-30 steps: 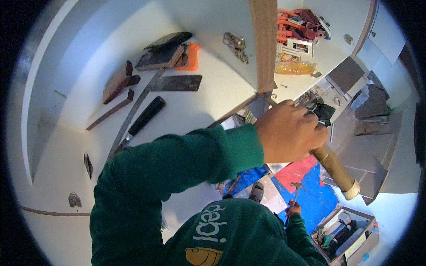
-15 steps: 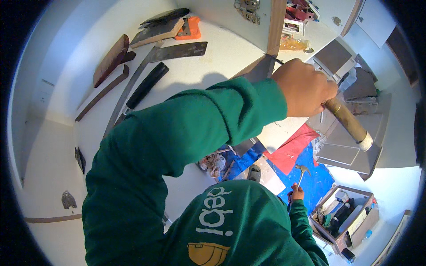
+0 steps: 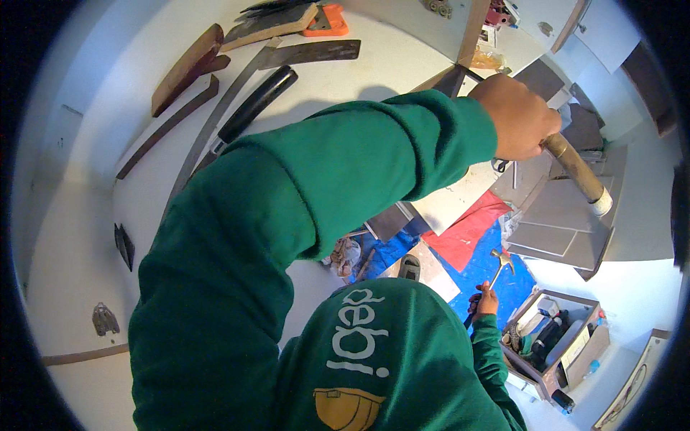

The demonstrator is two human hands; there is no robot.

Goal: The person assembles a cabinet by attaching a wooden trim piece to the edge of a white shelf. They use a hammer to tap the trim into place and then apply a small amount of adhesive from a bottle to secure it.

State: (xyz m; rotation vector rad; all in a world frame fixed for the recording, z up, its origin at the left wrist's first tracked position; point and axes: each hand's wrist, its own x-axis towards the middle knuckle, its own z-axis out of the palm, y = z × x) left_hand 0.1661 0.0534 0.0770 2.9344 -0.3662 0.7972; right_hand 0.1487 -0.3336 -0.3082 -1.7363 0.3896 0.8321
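Note:
My left arm, in a green sleeve, reaches across to the right. My left hand (image 3: 514, 118) is closed around the brown wooden handle of a chisel (image 3: 578, 169), whose butt is pale and worn. Its blade is mostly hidden by the hand, beside the dark corner of a panel edge (image 3: 453, 79). Lower down on the right, my right hand (image 3: 486, 302) grips the handle of a claw hammer (image 3: 502, 260), head upward. The hammer head is well apart from the chisel's butt.
On the white surface at left lie a metal square (image 3: 309, 53), a black-handled tool (image 3: 257, 104), wood strips (image 3: 188, 72) and an orange piece (image 3: 325, 20). A box of tools (image 3: 591, 310) stands at lower right. Below are a blue tarp (image 3: 467, 276) and red sheet (image 3: 471, 233).
The view has shifted slightly. My left hand, still around the chisel, appears a little farther right and up. The hammer in my right hand has risen a little in the picture.

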